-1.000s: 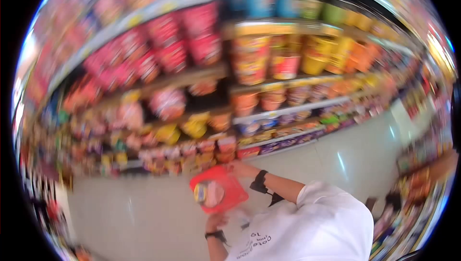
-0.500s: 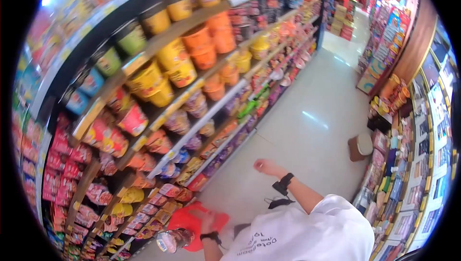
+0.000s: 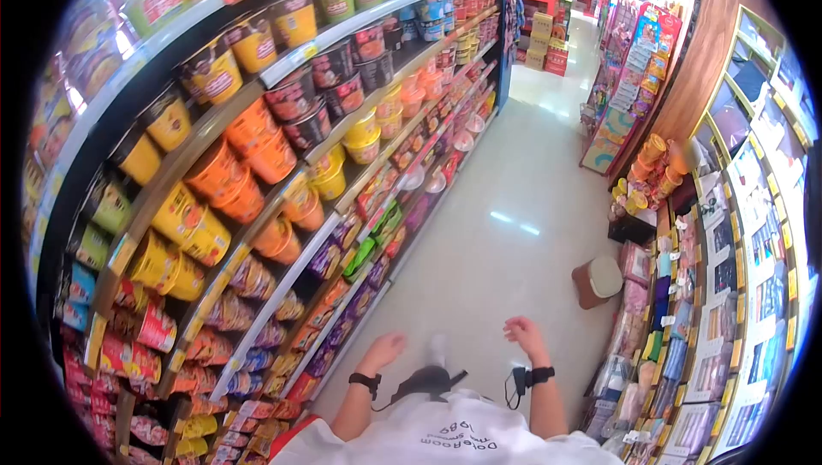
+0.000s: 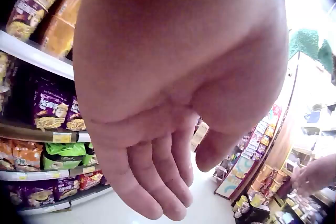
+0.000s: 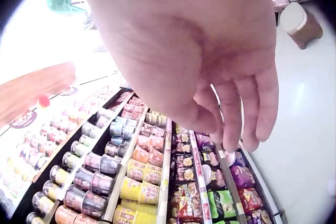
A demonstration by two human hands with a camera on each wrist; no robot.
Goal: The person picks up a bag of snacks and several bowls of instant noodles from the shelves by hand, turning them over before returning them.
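Observation:
Both hands are empty and held apart in front of the white shirt. The left hand (image 3: pixel 384 352) is at the lower middle of the head view, beside the stocked shelf, its fingers relaxed. In the left wrist view the left hand (image 4: pixel 173 92) hangs with its fingers loosely extended. The right hand (image 3: pixel 526 336) is over the floor to the right, fingers spread a little. Loosely bent fingers of the right hand (image 5: pixel 210 71) fill the upper part of the right wrist view. A sliver of red (image 3: pixel 295 436) shows at the shirt's left edge.
Shelves of instant noodle cups (image 3: pixel 250 140) run along the left. A pale floor (image 3: pixel 479 268) stretches up the aisle. On the right stand a brown bin with a light lid (image 3: pixel 598 282), shelves of folded packs (image 3: pixel 681 328) and a display rack (image 3: pixel 629 92).
The left hand has come off the red item, which is now mostly out of sight with the tub that was on it. The view has swung along the aisle, and both hands are apart.

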